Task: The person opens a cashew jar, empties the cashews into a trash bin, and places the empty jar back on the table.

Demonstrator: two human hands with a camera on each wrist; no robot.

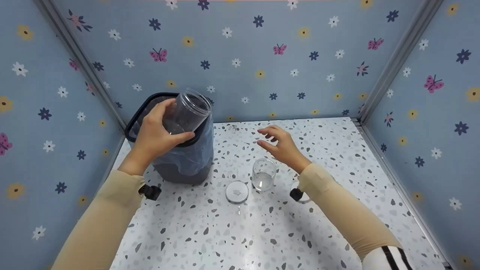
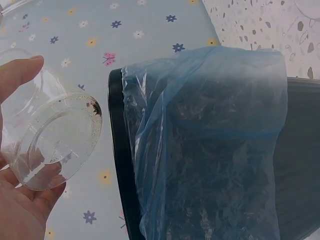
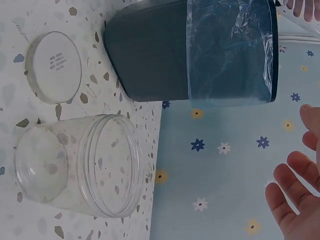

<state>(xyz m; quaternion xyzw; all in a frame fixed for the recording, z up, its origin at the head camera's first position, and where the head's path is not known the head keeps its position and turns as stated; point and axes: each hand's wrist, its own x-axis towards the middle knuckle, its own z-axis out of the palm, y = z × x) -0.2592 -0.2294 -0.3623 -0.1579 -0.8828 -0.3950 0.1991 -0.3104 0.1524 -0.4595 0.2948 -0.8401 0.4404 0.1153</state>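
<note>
My left hand (image 1: 152,131) grips a clear plastic jar (image 1: 190,114) round its side, thumb below and fingers behind. Tilted and without a lid, the jar is above the lined trash bin (image 1: 183,173). In the left wrist view, small dark bits (image 2: 94,106) show near the edge of the jar's base. My right hand (image 1: 279,146) hovers over the table with loosely bent fingers and nothing in it. Below it a second clear jar (image 1: 263,177) stands upright without a lid. Left of that jar lies a round white lid (image 1: 237,192).
A blue plastic bag (image 1: 193,159) hangs over the bin's black rim (image 1: 129,131). Another round lid (image 1: 306,198) is partly hidden under the right wrist. Flowered panels (image 1: 258,48) enclose the speckled table (image 1: 202,232) at the back and both sides.
</note>
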